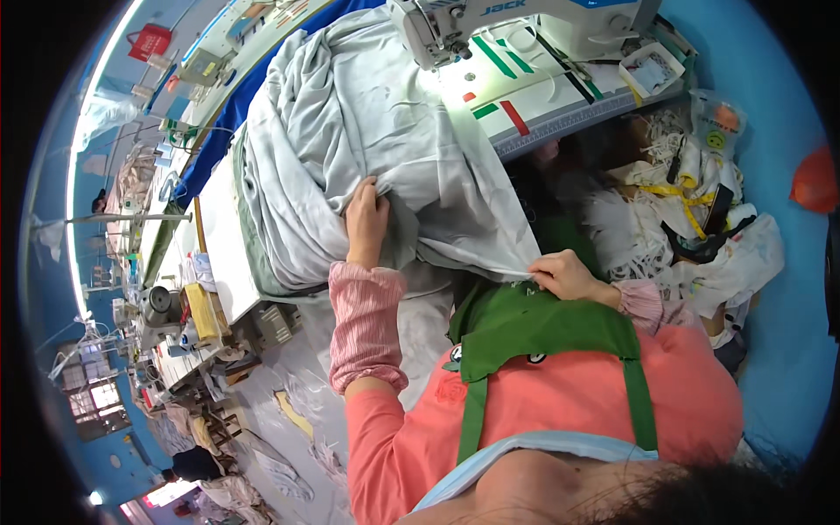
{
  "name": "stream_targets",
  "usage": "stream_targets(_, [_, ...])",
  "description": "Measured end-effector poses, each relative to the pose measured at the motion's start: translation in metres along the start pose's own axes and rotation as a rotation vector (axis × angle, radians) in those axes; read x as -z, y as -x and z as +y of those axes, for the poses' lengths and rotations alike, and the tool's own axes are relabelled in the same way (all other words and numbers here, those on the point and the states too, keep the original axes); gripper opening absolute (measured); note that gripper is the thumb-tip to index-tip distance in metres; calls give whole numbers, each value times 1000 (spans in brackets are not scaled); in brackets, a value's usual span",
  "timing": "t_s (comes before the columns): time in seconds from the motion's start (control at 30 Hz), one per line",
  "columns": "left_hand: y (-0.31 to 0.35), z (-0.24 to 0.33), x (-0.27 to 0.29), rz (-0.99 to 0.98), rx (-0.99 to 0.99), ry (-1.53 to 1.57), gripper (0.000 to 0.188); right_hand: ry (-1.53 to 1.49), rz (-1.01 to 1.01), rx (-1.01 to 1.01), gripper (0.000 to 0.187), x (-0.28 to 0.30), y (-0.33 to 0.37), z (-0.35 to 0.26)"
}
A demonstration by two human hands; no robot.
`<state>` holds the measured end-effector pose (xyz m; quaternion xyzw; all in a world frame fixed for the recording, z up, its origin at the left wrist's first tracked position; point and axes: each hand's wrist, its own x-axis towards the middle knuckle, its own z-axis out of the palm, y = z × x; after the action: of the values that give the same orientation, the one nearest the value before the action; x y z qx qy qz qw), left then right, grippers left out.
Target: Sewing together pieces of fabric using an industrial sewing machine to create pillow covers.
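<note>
1. A coral-pink top (569, 402) with a rose-shaped decoration (451, 389) on the chest.
2. A dark green apron (551, 337) with two flat matching straps (472, 420); small black-and-white patches (535, 358) show along its edge.
3. Pale pink, ribbed sleeve covers (366, 319), ruffled at the wrists.
4. A light blue band (534, 444) near the neck.

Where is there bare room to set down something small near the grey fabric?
The white tabletop left of the grey fabric has a narrow bare patch. The sewing machine bed shows only small gaps between coloured strips. At right, the heaped white scraps make it crowded.
</note>
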<state>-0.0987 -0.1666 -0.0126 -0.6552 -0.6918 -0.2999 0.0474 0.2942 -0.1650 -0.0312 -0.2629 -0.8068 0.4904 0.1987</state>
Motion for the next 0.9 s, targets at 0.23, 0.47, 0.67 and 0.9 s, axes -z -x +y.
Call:
stream_targets(0.23, [-43, -46, 0, -31, 81, -50, 21, 31, 40, 117, 12, 20, -36, 19])
stream_targets(0.47, [-76, -99, 5, -43, 86, -125, 17, -15, 69, 106, 15, 35, -69, 26])
stream_targets(0.67, [-115, -142, 1, -3, 99, -194, 14, -13, 67, 104, 17, 45, -99, 32])
stream_targets(0.9, [-154, -190, -10, 19, 83, -265, 18, 3, 79, 121, 21, 52, -134, 33])
